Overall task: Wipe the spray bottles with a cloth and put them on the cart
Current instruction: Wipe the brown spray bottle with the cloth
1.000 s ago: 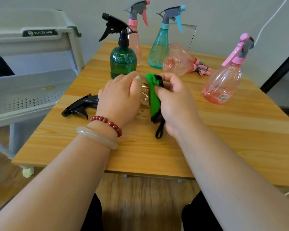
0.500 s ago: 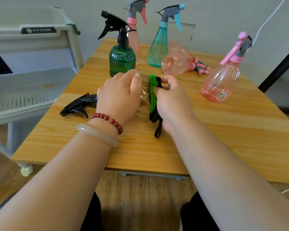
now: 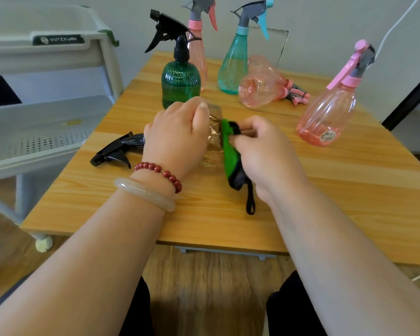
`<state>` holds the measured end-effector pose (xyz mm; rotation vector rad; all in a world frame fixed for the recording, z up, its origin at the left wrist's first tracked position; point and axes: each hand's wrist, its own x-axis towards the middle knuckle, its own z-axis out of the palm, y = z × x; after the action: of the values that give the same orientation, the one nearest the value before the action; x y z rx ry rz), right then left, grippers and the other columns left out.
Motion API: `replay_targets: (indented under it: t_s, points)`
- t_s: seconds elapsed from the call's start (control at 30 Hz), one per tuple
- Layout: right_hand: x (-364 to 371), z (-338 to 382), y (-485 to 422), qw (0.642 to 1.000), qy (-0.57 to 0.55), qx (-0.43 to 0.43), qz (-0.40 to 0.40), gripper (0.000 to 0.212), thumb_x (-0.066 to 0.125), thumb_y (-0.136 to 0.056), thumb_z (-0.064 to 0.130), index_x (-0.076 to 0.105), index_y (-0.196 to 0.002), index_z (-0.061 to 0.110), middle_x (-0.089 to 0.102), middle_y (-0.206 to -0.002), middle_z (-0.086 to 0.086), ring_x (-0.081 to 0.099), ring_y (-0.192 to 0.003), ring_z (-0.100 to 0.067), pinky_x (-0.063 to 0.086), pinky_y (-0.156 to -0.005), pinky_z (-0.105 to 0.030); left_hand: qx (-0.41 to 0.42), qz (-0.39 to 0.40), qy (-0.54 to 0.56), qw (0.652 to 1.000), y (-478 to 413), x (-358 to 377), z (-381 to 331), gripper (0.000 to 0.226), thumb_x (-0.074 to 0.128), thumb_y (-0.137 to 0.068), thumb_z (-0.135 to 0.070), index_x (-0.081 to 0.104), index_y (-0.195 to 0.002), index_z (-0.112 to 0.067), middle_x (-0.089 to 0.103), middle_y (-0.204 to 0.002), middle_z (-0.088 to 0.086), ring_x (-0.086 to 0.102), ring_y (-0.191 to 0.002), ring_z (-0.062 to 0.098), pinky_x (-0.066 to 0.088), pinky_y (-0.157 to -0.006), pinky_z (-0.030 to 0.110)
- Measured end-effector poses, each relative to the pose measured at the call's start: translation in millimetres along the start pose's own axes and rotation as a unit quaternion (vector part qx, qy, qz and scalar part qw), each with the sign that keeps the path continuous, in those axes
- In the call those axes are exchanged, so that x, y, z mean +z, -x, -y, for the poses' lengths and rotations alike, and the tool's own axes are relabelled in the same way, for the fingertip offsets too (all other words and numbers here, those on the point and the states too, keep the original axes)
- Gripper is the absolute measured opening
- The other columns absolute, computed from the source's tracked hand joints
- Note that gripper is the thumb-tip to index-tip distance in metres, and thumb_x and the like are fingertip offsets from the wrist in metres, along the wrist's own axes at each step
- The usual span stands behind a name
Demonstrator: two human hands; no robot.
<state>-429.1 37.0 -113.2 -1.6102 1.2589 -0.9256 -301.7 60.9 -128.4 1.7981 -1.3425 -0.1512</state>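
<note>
Between the two hands, on its side on the table (image 3: 325, 190), lies one clear bottle (image 3: 214, 141). The left hand (image 3: 177, 139) curls over its body and hides most of it. Its black trigger (image 3: 117, 151) pokes out left of that hand. The right hand (image 3: 264, 154) pinches one green cloth (image 3: 229, 154), black-edged, against the bottle's end, and a black loop hangs below the wrist. Six spray bottles in all. Beyond the left hand stands a dark green bottle (image 3: 180, 86), with a tall pink bottle (image 3: 199, 57) directly behind it, its head cut off by the top edge. Beyond the right hand are a teal bottle (image 3: 233, 66), upright, and a pink bottle lying flat (image 3: 260, 86). Far right of the right hand, a round pink bottle (image 3: 327, 117) leans. Whether any bottle holds liquid is hard to tell. Left of the left hand stands one cart (image 3: 58, 110), with two trays in view. The upper tray's inside is hidden by its wall, and the lower perforated tray shows a small yellowish mark, unclear what. Two bracelets sit on the left wrist: red beads (image 3: 160, 169) and a pale bangle (image 3: 143, 196).
</note>
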Motion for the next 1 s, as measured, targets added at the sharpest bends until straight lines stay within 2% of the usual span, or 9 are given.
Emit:
replay_targets:
  t_s: [0.07, 0.2, 0.27, 0.43, 0.57, 0.67, 0.83, 0.9, 1.0]
  points:
    - [1, 1, 0, 0.999, -0.038, -0.015, -0.014, 0.016, 0.060, -0.094, 0.015, 0.061, -0.086, 0.028, 0.065, -0.083, 0.003, 0.066, -0.073, -0.024, 0.056, -0.065, -0.042, 0.007, -0.003, 0.000, 1.000, 0, 0, 1, 0.038, 0.024, -0.104, -0.032, 0.060, -0.116, -0.027, 0.053, -0.093, -0.005, 0.048, -0.096, 0.019, 0.033, -0.086, 0.038]
    - [-4, -18, -1, 0.995, 0.092, 0.005, 0.027, 0.014, 0.060, -0.091, 0.012, 0.061, -0.087, 0.026, 0.063, -0.083, 0.007, 0.062, -0.076, -0.016, 0.047, -0.060, -0.029, 0.003, -0.005, 0.004, 1.000, 2, 0, 2, 0.037, 0.025, -0.105, -0.032, 0.060, -0.117, -0.028, 0.051, -0.090, -0.007, 0.048, -0.096, 0.019, 0.034, -0.088, 0.039]
    - [-7, -19, -4, 0.992, 0.121, 0.017, 0.041, 0.014, 0.062, -0.090, 0.011, 0.061, -0.087, 0.025, 0.063, -0.082, 0.006, 0.062, -0.078, -0.017, 0.045, -0.060, -0.027, 0.002, -0.004, 0.003, 1.000, 2, 1, 1, 0.037, 0.025, -0.105, -0.032, 0.060, -0.118, -0.028, 0.051, -0.090, -0.008, 0.048, -0.097, 0.019, 0.032, -0.087, 0.038]
    - [-7, -3, -7, 1.000, -0.015, -0.012, 0.005, 0.020, 0.066, -0.091, 0.011, 0.063, -0.079, 0.028, 0.066, -0.080, 0.007, 0.068, -0.077, -0.018, 0.059, -0.067, -0.037, 0.012, 0.003, 0.002, 1.000, 1, 0, 1, 0.039, 0.023, -0.102, -0.035, 0.060, -0.114, -0.029, 0.049, -0.086, -0.011, 0.049, -0.096, 0.020, 0.036, -0.088, 0.040]
    - [-8, -18, -9, 0.994, 0.106, -0.001, 0.025, 0.019, 0.064, -0.089, 0.011, 0.062, -0.079, 0.027, 0.065, -0.080, 0.007, 0.065, -0.076, -0.017, 0.053, -0.067, -0.033, 0.004, -0.001, -0.001, 1.000, 2, -1, 0, 0.037, 0.025, -0.105, -0.032, 0.060, -0.117, -0.027, 0.053, -0.094, -0.006, 0.048, -0.098, 0.019, 0.034, -0.088, 0.039]
    - [-11, -17, -13, 0.984, 0.168, 0.007, 0.053, 0.016, 0.065, -0.088, 0.013, 0.062, -0.080, 0.027, 0.067, -0.082, 0.002, 0.066, -0.076, -0.020, 0.051, -0.058, -0.031, -0.002, -0.001, 0.000, 1.000, 2, -1, -1, 0.037, 0.025, -0.106, -0.031, 0.060, -0.118, -0.027, 0.052, -0.094, -0.006, 0.048, -0.098, 0.019, 0.033, -0.088, 0.038]
    - [-7, -2, -15, 0.998, 0.037, -0.040, 0.006, 0.023, 0.065, -0.088, 0.008, 0.061, -0.076, 0.027, 0.065, -0.079, 0.008, 0.066, -0.077, -0.016, 0.056, -0.069, -0.034, 0.004, 0.001, -0.001, 1.000, 2, -1, 0, 0.038, 0.024, -0.105, -0.033, 0.060, -0.116, -0.027, 0.052, -0.092, -0.006, 0.049, -0.098, 0.021, 0.036, -0.090, 0.040]
    - [-8, -10, -14, 0.994, 0.100, -0.034, 0.024, 0.022, 0.064, -0.088, 0.009, 0.060, -0.077, 0.028, 0.063, -0.079, 0.009, 0.062, -0.076, -0.014, 0.052, -0.066, -0.030, 0.002, 0.000, -0.002, 1.000, 2, -1, 1, 0.037, 0.025, -0.105, -0.032, 0.060, -0.116, -0.027, 0.053, -0.093, -0.005, 0.048, -0.098, 0.021, 0.033, -0.087, 0.039]
    - [-12, -18, -21, 0.977, 0.205, -0.001, 0.058, 0.023, 0.063, -0.089, 0.010, 0.058, -0.076, 0.028, 0.062, -0.082, 0.007, 0.058, -0.074, -0.015, 0.040, -0.054, -0.024, -0.001, 0.001, -0.005, 1.000, 3, -1, -1, 0.037, 0.025, -0.106, -0.031, 0.059, -0.119, -0.028, 0.053, -0.095, -0.005, 0.047, -0.098, 0.019, 0.030, -0.087, 0.037]
